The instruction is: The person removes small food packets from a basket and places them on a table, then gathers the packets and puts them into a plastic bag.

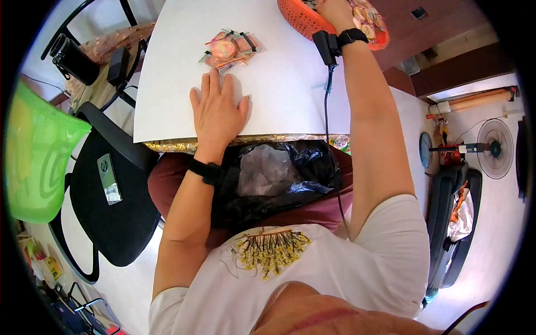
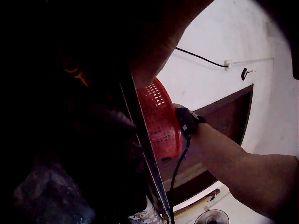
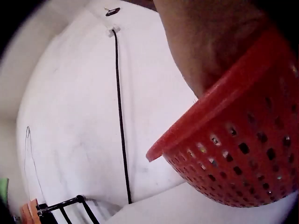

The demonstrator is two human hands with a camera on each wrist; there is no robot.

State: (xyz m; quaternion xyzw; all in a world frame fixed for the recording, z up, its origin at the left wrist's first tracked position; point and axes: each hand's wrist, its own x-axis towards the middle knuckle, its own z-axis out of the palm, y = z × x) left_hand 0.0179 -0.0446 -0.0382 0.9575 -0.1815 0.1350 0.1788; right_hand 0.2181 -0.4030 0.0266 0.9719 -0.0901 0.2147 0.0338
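My left hand [image 1: 216, 109] lies flat on the white table [image 1: 279, 95], its fingers spread and the fingertips right at a small pile of clear-wrapped packets [image 1: 226, 49] with pink and orange contents. At the table's far right stands an orange-red perforated plastic basket [image 1: 298, 19], holding many small wrapped pieces [image 1: 367, 19]. My right hand [image 1: 335, 12] reaches over the rim into it. In the right wrist view, the basket wall [image 3: 243, 158] hides the fingers, so I cannot tell what they hold.
A black bag [image 1: 314, 159] and a translucent plastic bag [image 1: 265, 170] lie over the lap below the table edge. A black cable [image 1: 328, 100] hangs from the right wrist device. On the left, a black chair [image 1: 120, 223] carries a phone [image 1: 109, 178].
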